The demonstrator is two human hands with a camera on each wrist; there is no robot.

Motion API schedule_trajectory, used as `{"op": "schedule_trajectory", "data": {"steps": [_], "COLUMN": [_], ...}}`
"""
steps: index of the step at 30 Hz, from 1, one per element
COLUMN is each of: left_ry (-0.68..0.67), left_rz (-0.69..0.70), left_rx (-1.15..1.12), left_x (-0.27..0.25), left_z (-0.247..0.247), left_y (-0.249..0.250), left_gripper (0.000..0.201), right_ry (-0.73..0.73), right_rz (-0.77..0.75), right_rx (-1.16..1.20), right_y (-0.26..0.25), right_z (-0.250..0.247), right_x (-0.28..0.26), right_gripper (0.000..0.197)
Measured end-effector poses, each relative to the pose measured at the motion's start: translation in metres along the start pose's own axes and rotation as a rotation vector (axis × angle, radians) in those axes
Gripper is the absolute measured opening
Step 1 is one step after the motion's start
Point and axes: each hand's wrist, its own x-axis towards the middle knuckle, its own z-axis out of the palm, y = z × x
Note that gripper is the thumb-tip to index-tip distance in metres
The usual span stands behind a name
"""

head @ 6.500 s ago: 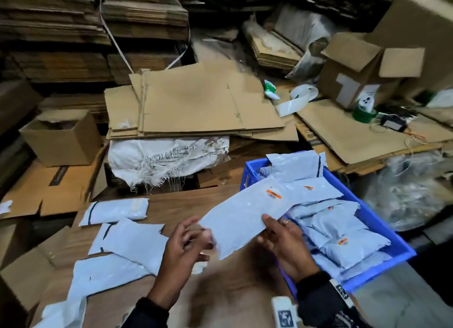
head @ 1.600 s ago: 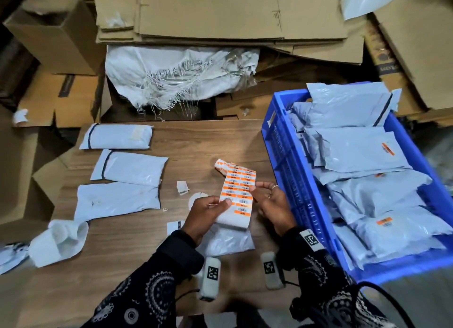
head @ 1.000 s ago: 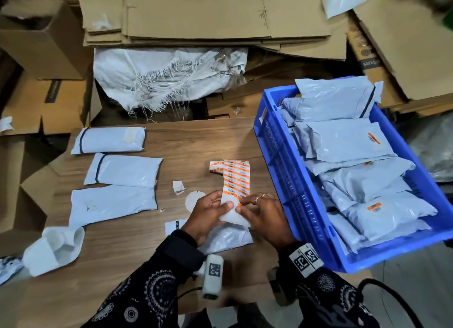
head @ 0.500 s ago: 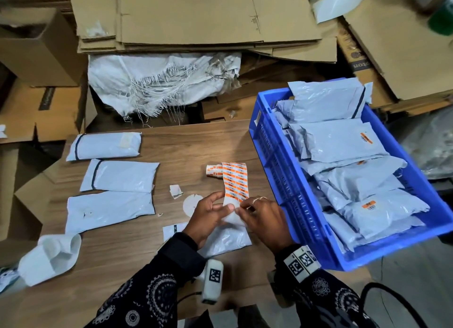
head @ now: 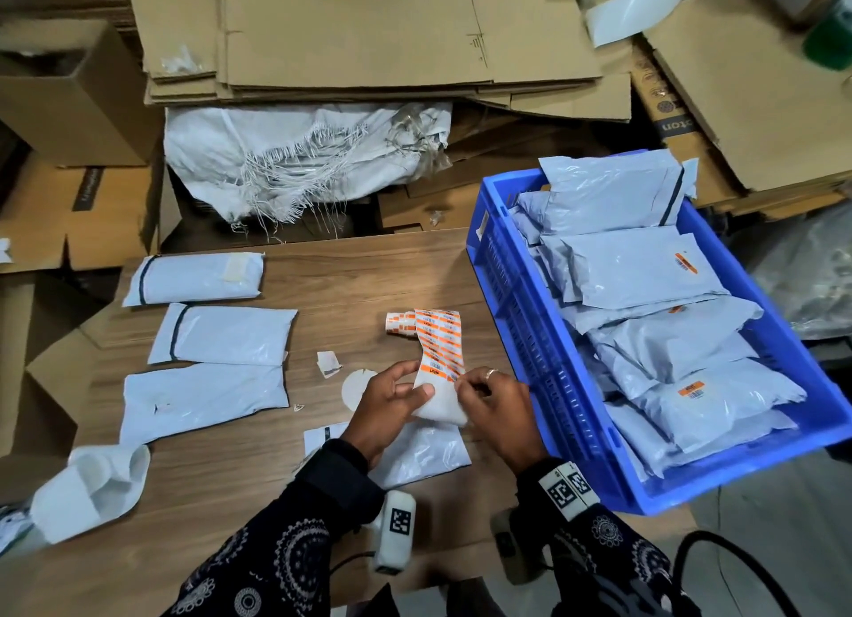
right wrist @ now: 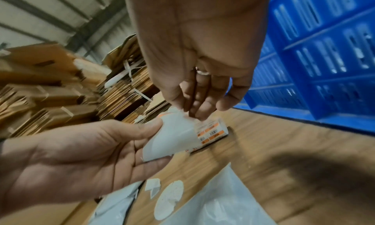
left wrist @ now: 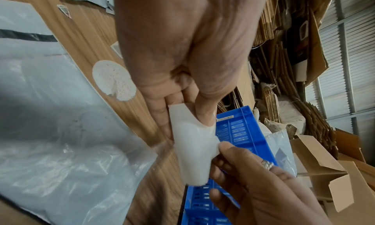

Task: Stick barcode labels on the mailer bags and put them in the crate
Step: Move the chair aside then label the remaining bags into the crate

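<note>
A strip of orange barcode labels (head: 440, 349) on white backing runs from a small roll on the wooden table to my hands. My left hand (head: 417, 386) pinches the bare backing end (left wrist: 192, 156) between thumb and fingers. My right hand (head: 461, 383) pinches the strip's right edge at the nearest labels (right wrist: 211, 133). A grey mailer bag (head: 424, 455) lies flat under both hands. Three more grey bags (head: 223, 335) lie in a column to the left. The blue crate (head: 521, 339) on the right holds several bags, some with orange labels.
A round white paper scrap (head: 355, 386) and a small torn piece (head: 328, 363) lie left of my hands. A crumpled white backing strip (head: 92, 492) sits at the table's front left. Flattened cardboard (head: 369, 30) and a frayed white sack (head: 299, 155) lie beyond the table.
6.5 s ago both hands held a labelled bag by the crate. Since then they took up the label strip, lowered it toward the table, and my right fingers moved to its edge.
</note>
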Motion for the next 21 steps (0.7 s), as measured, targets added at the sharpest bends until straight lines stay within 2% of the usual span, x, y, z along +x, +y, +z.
{"op": "schedule_trajectory", "data": {"steps": [4, 7, 9, 13, 18, 21], "left_ry": [0.084, 0.127, 0.176, 0.308, 0.432, 0.424], "left_rz": [-0.029, -0.038, -0.034, 0.007, 0.172, 0.272], "left_rx": [-0.008, -0.012, 0.031, 0.273, 0.474, 0.609], "left_x": [0.001, 0.002, 0.002, 0.002, -0.02, -0.038], "left_z": [-0.004, -0.007, -0.01, -0.025, -0.056, -0.074], "left_y": [-0.004, -0.01, -0.017, -0.031, -0.047, -0.064], "left_gripper": [0.033, 0.031, 0.03, 0.027, 0.018, 0.011], "right_ry": [0.195, 0.254, 0.222, 0.105, -0.018, -0.088], "right_rz": [0.11, 0.159, 0.204, 0.252, 0.254, 0.288], "right_rx": [0.201, 0.343, 0.486, 0.713, 0.731, 0.673], "right_y": [-0.003, 0.001, 0.007, 0.014, 0.025, 0.025], "right_z": [-0.01, -0.015, -0.017, -0.024, -0.02, -0.005], "right_x": [-0.005, -0.008, -0.01, -0.018, -0.03, -0.028], "right_gripper": [0.015, 0.016, 0.013, 0.012, 0.011, 0.009]}}
